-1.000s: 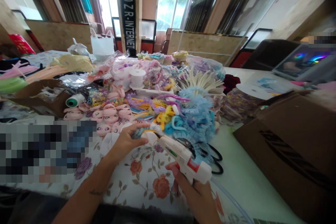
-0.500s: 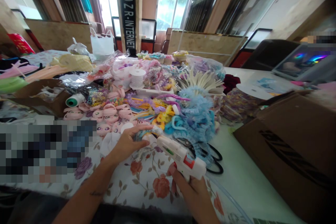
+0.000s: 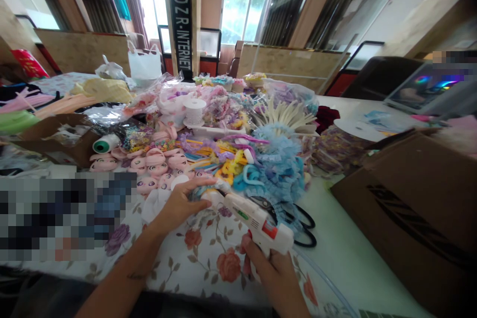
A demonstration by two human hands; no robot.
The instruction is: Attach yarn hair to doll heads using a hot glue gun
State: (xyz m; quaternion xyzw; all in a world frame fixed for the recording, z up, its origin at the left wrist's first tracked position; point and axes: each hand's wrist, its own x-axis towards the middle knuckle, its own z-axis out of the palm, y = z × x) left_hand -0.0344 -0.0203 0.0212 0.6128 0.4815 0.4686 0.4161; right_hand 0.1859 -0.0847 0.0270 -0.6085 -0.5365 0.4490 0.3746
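The right hand (image 3: 274, 261) closes around the handle of a white plastic glue gun (image 3: 257, 221). The left hand (image 3: 182, 202), thumb and fingers narrowly spaced, holds a small white-and-blue piece (image 3: 213, 199) above the white floral tablecloth (image 3: 197, 261).

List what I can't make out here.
All in the head view:
Small piece: blurred, partly covered by the left hand.
Scissors: partly hidden by the glue gun and blue ruffle.
Cardboard box: cut off by the right edge.
Table's near left: masked by pixelated patch.

The left hand (image 3: 181, 204) pinches; the right hand (image 3: 271, 264) grips.
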